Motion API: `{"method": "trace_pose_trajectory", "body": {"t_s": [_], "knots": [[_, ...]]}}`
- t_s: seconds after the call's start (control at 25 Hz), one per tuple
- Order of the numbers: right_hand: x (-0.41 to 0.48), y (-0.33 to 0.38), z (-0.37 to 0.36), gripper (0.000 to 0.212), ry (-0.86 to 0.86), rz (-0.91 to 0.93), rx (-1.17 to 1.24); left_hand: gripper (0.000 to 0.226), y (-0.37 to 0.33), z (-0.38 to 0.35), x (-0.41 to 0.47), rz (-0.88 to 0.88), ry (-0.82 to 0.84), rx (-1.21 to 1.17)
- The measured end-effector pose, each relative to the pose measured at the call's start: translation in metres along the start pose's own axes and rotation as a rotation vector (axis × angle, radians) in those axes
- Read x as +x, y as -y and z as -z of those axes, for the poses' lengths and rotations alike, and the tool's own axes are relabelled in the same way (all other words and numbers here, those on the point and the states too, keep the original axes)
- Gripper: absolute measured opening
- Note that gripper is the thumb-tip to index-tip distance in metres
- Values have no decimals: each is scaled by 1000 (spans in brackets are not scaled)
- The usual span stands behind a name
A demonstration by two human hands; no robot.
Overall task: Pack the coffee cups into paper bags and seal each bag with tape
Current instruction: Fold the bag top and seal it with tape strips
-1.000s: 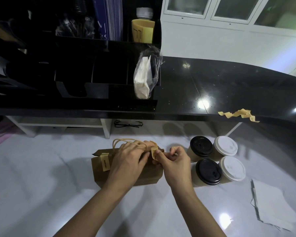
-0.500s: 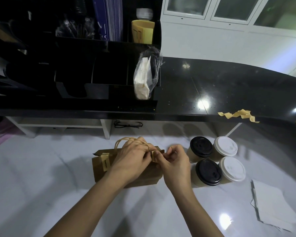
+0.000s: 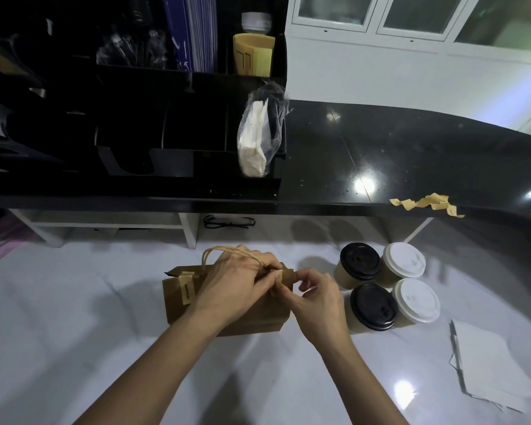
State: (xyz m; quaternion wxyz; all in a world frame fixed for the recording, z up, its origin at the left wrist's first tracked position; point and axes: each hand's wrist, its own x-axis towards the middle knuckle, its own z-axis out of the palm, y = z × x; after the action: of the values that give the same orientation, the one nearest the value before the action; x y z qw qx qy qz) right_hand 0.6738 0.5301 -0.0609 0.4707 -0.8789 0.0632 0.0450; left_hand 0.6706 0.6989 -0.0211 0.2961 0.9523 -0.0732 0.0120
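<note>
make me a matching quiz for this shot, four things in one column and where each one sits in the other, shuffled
1 paper bag
2 loose tape strips
3 eyeglasses
4 white sheets

a on the black counter, at its edge
b just left of the lidded cups
c far right on the white surface
d beneath the counter's overhang

Pairs: 1-b, 2-a, 3-d, 4-c

White counter [image 3: 74,332] bears paper bag [image 3: 178,314], four lidded cups [image 3: 373,305], paper sheets [image 3: 488,369].
</note>
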Motion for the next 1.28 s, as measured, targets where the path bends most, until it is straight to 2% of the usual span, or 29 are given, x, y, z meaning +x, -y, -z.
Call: {"method": "trace_pose_trajectory", "body": {"t_s": [0.32,0.52,0.92,1.0,1.16,1.28], "knots": [[2,-8,-8,11,78,39,36,13,-3,-8,-2,-76,-136,62],[7,-5,-5,10,195,-9,242,14,3,-10,-3,-13,-118,21],[11,-10,-8,12,175,22,317,15,3,-7,-5,14,-73,-9],[10,-9,-8,15,171,22,341,18,2,-6,-7,-28,-72,-4],[9,-9,-9,20,144,14,334,43,8,-1,-21,-22,-115,-63],[8,-11,-12,14,117,-1,341,44,17,8,-45,-77,-220,-87]]}}
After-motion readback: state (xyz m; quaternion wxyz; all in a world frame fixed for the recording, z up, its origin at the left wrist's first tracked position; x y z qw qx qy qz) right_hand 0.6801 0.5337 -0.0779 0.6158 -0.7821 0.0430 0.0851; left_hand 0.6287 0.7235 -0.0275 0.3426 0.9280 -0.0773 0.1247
